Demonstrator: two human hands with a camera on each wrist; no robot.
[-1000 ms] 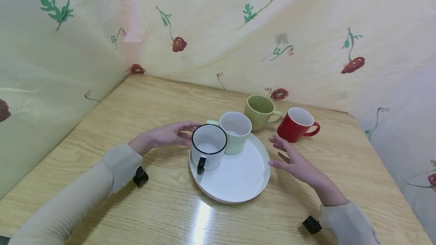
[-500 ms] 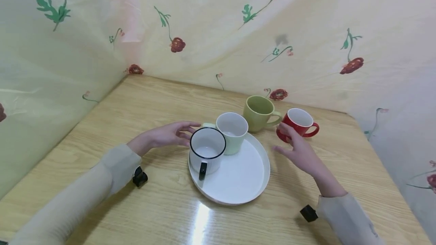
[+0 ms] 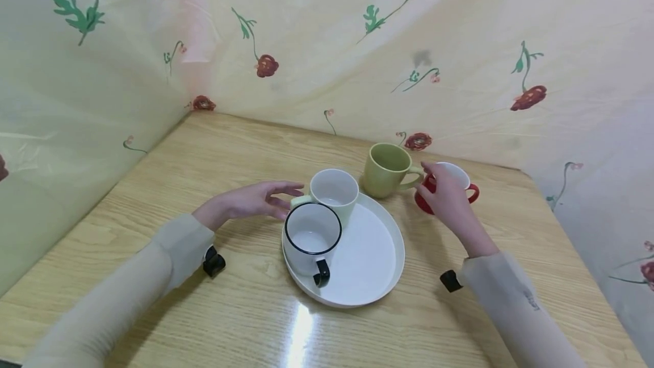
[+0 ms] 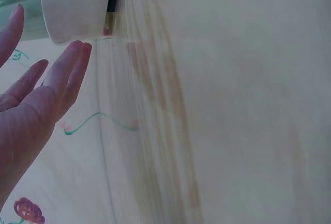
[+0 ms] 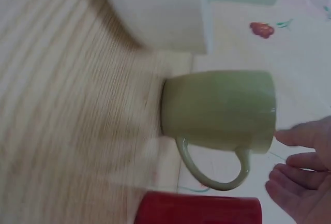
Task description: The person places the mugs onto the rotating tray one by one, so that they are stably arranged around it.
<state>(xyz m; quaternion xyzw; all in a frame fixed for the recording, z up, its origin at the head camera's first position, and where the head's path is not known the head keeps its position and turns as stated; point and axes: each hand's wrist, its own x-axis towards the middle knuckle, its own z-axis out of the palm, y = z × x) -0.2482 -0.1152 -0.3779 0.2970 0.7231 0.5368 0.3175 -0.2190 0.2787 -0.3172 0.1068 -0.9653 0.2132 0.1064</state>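
Note:
My left hand is beside the left rim of a round white tray, fingers spread and holding nothing. On the tray stand a white mug with a black rim and a pale green mug behind it. In the left wrist view the fingertips come close to the white mug; whether they touch it I cannot tell. My right hand hovers over a red mug, partly hiding it. Its fingertips are close to the olive green mug and its handle. The right wrist view shows fingers near the olive mug's rim.
A wooden table carries everything, with light glare at its front. A flower-printed cloth hangs behind and at the sides. A small black block is by the right sleeve cuff, another black block by the left.
The right hand has moved forward from beside the tray to above the red mug. The pale green mug has shifted left and the white mug nearer, its handle swinging right. The left hand barely moved.

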